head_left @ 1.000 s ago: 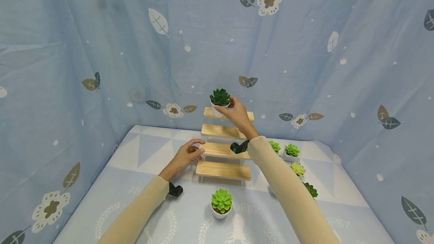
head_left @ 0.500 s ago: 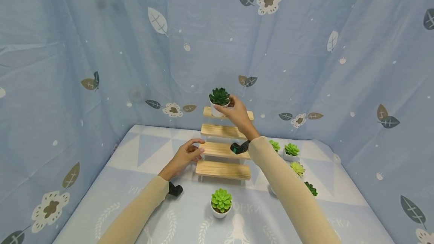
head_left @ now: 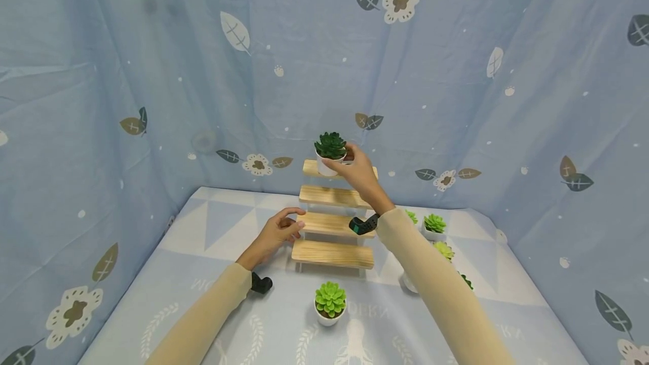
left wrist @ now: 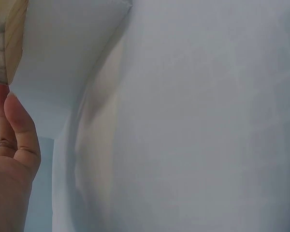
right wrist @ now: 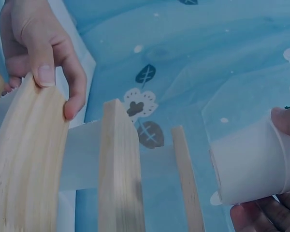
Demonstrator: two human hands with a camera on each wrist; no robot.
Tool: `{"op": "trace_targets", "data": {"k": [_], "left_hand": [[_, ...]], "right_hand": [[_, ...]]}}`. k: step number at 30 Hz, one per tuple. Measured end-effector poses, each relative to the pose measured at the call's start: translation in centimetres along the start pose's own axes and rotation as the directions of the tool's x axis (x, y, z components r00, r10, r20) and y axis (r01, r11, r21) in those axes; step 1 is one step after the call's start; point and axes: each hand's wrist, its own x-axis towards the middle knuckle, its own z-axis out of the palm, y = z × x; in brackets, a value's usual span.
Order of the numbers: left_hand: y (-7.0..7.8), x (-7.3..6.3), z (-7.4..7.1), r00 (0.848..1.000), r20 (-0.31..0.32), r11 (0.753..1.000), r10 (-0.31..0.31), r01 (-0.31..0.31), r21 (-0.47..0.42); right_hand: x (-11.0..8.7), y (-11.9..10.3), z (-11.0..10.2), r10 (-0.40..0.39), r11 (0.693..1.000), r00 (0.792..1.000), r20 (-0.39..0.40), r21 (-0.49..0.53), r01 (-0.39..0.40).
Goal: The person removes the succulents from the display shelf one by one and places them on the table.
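Observation:
My right hand [head_left: 359,172] grips the white pot [right wrist: 253,162] of a dark green succulent [head_left: 330,146] from its right side. The plant is upright at the top step of a four-tier wooden shelf stand [head_left: 333,254]; in the right wrist view a gap shows between the pot's base and the top board [right wrist: 188,179]. My left hand [head_left: 276,234] is at the stand's left side, thumb and a finger pinching the end of the second board from the bottom [right wrist: 26,159]. A bright green potted succulent [head_left: 330,299] stands in front of the stand.
Right of the stand are several more potted succulents, including a green one [head_left: 434,224] and a yellow-green one [head_left: 443,250], partly hidden by my right sleeve [head_left: 436,280]. A patterned blue curtain [head_left: 324,72] hangs close behind the stand, over the cloth-covered table [head_left: 213,230].
The potted succulent in my right hand has shifted slightly right along the top step. My right forearm moved a little right with it. The left hand stays in place.

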Motion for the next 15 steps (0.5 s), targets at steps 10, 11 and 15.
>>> {"op": "trace_targets", "data": {"k": [10,11,15], "left_hand": [[0.1,0.1,0.0,1.0,-0.003,1.0,-0.003,0.003,0.002],[0.1,0.1,0.0,1.0,-0.004,1.0,-0.002,0.002,0.005],[-0.1,0.1,0.0,1.0,-0.007,1.0,0.0,0.0,0.009]], "right_hand": [[-1.3,-0.1,-0.5,-0.033,0.999,0.999,0.013,0.015,0.033],[-1.5,-0.2,-0.5,-0.032,0.999,0.999,0.015,0.015,0.032],[-2.0,-0.1,-0.8,-0.033,0.999,0.999,0.018,0.003,0.033]]}}
